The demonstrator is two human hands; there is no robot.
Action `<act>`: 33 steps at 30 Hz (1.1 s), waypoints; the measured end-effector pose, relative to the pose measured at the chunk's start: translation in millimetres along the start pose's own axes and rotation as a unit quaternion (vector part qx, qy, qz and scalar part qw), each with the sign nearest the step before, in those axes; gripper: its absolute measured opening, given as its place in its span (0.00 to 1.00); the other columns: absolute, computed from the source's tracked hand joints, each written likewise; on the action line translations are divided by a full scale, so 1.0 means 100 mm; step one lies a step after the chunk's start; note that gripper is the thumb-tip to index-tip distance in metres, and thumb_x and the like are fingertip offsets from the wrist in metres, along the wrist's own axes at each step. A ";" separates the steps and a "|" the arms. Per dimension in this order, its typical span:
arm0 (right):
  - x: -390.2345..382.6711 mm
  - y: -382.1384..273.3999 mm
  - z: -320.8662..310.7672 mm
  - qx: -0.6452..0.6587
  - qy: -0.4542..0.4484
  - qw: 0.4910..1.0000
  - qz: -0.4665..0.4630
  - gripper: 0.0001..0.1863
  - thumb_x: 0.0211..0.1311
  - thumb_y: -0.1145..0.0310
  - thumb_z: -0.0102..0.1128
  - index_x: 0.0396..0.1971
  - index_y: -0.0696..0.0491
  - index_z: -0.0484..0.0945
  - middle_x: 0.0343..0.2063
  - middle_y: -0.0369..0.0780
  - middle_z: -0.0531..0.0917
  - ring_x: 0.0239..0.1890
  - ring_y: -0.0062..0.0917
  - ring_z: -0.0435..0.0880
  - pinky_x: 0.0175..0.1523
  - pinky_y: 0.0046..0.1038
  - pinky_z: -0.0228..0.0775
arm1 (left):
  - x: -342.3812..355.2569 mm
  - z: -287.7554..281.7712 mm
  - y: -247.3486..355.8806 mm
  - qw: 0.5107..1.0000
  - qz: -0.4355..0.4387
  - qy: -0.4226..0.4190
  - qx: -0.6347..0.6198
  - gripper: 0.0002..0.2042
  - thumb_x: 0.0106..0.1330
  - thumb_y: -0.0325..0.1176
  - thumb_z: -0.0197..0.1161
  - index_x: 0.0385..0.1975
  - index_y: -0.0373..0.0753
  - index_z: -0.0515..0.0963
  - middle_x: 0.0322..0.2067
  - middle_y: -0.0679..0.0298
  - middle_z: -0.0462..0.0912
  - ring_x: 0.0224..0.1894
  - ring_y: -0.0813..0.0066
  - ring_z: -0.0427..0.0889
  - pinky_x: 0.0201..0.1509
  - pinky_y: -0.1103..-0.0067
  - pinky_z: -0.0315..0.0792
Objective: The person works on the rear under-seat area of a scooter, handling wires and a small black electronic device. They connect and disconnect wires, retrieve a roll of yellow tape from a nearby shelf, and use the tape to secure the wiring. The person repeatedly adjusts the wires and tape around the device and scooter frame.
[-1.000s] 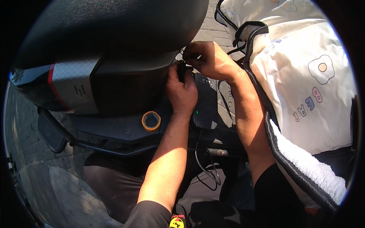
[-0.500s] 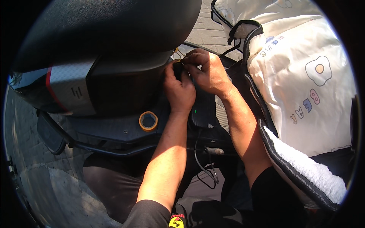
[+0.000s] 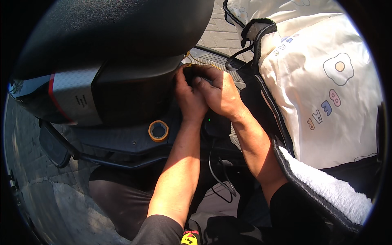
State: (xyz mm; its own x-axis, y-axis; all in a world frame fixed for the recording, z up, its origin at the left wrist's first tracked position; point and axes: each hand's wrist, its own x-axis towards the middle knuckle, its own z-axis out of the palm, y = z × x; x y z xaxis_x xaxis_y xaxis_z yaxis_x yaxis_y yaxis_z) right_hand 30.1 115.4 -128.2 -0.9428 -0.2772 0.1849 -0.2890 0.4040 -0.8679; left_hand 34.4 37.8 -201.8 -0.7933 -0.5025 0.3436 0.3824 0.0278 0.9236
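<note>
Beside the scooter body, both my hands are close together with fingers closed. My left hand (image 3: 190, 98) grips a small dark piece (image 3: 188, 74), partly hidden between thumb and fingers. My right hand (image 3: 222, 92) presses against it from the right, thumb bent; what its fingertips pinch is hidden. A thin yellow wire (image 3: 207, 64) runs past the tops of the fingers. On the dark footboard (image 3: 114, 136), left of my left forearm, lies a roll of yellow-orange tape (image 3: 150, 131). Under my wrists sits a black box with a small green light (image 3: 209, 120).
A black seat (image 3: 122, 28) overhangs the scooter's dark and silver side panel (image 3: 77, 92). To the right hangs a cream quilted cover (image 3: 310, 85) with black edging and white fleece lining. A black cable (image 3: 211, 167) loops below the box. A black tube (image 3: 122, 161) borders the footboard.
My right hand has moved down and closer to my left, its fingers now folded over. The yellow wire shows more clearly above them. The cream cover has shifted slightly left in view.
</note>
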 end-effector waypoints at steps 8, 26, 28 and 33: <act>-0.06 -0.01 -0.10 0.004 -0.054 0.998 -0.030 0.28 0.67 0.57 0.57 0.57 0.65 0.75 0.48 0.57 0.83 0.54 0.45 0.83 0.58 0.34 0.73 | 0.03 -0.05 0.07 1.000 -0.009 -0.030 -0.001 0.19 0.67 0.37 0.58 0.53 0.33 0.74 0.43 0.57 0.83 0.46 0.69 0.82 0.53 0.75 0.74; 0.45 0.86 -0.66 -0.215 -0.023 0.962 0.165 0.24 0.62 0.67 0.63 0.55 0.64 0.78 0.49 0.51 0.85 0.52 0.32 0.85 0.57 0.28 0.75 | -0.02 0.04 0.11 0.998 -0.001 0.026 0.061 0.15 0.68 0.27 0.60 0.52 0.28 0.73 0.44 0.42 0.82 0.47 0.47 0.83 0.52 0.67 0.74; 0.46 0.93 -0.66 -0.169 -0.095 0.963 0.188 0.21 0.61 0.68 0.63 0.52 0.64 0.79 0.44 0.48 0.87 0.47 0.27 0.86 0.53 0.26 0.76 | -0.02 0.02 0.09 0.998 -0.028 0.015 0.046 0.15 0.68 0.27 0.61 0.51 0.28 0.74 0.44 0.42 0.82 0.48 0.48 0.83 0.53 0.67 0.74; 0.43 1.02 -0.62 -0.112 -0.083 0.978 0.153 0.14 0.62 0.72 0.59 0.42 0.66 0.83 0.35 0.50 0.87 0.36 0.29 0.86 0.46 0.30 0.77 | -0.03 0.01 0.04 0.996 0.008 0.044 0.074 0.12 0.68 0.25 0.61 0.48 0.27 0.77 0.39 0.57 0.85 0.41 0.73 0.84 0.49 0.77 0.76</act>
State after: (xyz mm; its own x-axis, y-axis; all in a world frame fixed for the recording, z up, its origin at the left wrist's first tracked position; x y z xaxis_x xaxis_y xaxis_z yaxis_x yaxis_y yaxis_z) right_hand -50.8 199.2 -180.2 -0.9564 -0.2439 -0.1609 -0.0446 0.6658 -0.7448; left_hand 37.7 40.1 -198.4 -0.7411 -0.5740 0.3482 0.3149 0.1609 0.9354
